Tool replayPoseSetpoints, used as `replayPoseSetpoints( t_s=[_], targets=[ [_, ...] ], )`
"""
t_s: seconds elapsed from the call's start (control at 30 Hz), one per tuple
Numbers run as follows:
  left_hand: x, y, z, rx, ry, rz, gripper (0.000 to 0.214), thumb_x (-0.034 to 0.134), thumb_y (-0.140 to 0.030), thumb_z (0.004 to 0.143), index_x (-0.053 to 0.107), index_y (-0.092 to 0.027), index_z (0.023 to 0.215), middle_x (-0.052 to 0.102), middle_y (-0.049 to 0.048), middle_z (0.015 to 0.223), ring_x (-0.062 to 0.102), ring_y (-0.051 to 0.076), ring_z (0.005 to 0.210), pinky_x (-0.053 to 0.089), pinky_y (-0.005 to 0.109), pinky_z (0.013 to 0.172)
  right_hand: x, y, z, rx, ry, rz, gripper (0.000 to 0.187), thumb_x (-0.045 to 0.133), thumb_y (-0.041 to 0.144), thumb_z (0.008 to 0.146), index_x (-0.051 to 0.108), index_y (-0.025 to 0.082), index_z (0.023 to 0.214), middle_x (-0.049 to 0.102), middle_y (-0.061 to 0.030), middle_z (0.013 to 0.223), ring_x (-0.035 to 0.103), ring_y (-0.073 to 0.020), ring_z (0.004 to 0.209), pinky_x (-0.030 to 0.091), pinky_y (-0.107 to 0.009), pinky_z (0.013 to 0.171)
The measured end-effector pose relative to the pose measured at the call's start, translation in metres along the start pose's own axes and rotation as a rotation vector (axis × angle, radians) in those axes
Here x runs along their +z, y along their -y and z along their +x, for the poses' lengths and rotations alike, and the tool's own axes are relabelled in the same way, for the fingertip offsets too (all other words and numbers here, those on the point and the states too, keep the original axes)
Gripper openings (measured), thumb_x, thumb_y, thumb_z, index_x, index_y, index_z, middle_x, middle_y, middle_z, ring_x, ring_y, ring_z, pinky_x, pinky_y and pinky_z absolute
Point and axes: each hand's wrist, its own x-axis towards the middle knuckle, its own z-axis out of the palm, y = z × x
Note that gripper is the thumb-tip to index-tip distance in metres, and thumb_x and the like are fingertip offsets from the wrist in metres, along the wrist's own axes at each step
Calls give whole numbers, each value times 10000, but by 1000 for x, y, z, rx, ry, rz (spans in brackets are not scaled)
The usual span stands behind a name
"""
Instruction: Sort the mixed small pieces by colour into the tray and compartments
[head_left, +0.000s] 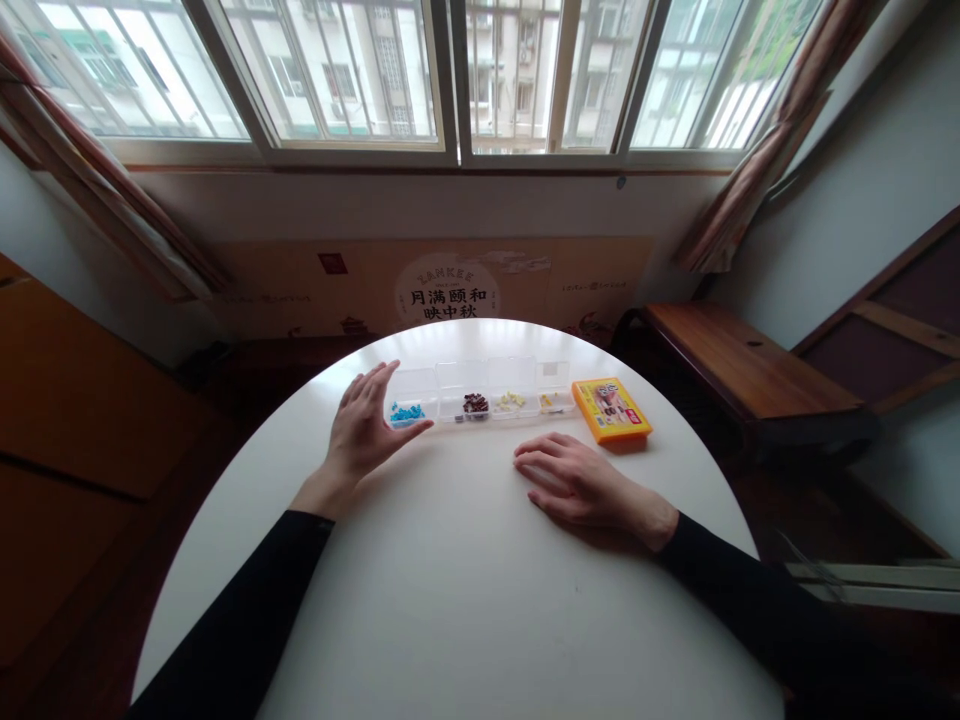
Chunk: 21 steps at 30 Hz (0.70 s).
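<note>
My left hand (367, 420) is raised at the left end of a row of clear plastic boxes, thumb and fingers spread apart around the near side of the leftmost box. Small blue pieces (406, 412) lie in that box. Dark brown pieces (475, 404) fill part of the second box, pale yellow pieces (511, 400) the third, and a few yellowish bits (553, 402) the rightmost one. The box lids stand open at the back. My right hand (566, 478) rests palm down on the table, fingers stretched out, holding nothing. A yellow-orange box (613, 411) with a printed picture lies beyond it.
Everything stands on a round white table (450, 580). Behind it are a printed cardboard panel (300, 285) and a window. A wooden bench (735, 360) stands at the right, and a wooden cabinet (75, 400) is at the left.
</note>
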Motion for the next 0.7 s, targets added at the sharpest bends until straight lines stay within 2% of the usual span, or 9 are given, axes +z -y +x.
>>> replayPoseSetpoints(
  t_s=[0.17, 0.43, 0.6, 0.7],
  targets=[
    [1, 5, -8, 14, 1, 52, 871, 833, -595, 901, 480, -230, 1610, 638, 169, 1496, 588, 418, 1382, 475, 583, 1199, -1, 0, 0, 1, 9, 12, 356, 685, 299, 1037, 647, 247, 1388, 706, -111, 1420, 645, -289, 1307, 545, -498, 1155],
    [-5, 1, -17, 26, 41, 64, 452, 740, -514, 980, 697, -269, 1357, 694, 126, 1357, 633, 386, 1294, 475, 587, 1178, -2, 1, 0, 4, 7, 22, 335, 675, 304, 1048, 655, 250, 1378, 708, -113, 1419, 638, -288, 1324, 547, -497, 1155],
    [-5, -2, -19, 3, 106, -26, 287, 724, -495, 982, 722, -269, 1161, 693, 109, 1439, 644, 391, 1328, 494, 593, 1160, -3, 1, 0, 0, 8, 22, 343, 677, 297, 1044, 654, 251, 1383, 712, -119, 1411, 646, -294, 1315, 552, -506, 1148],
    [-1, 1, -21, -8, 140, -90, 279, 671, -491, 1024, 672, -249, 1163, 670, 125, 1509, 631, 382, 1368, 472, 592, 1190, -3, 1, 0, 2, 16, 23, 337, 673, 296, 1047, 653, 249, 1380, 711, -119, 1414, 644, -292, 1322, 544, -504, 1157]
  ],
)
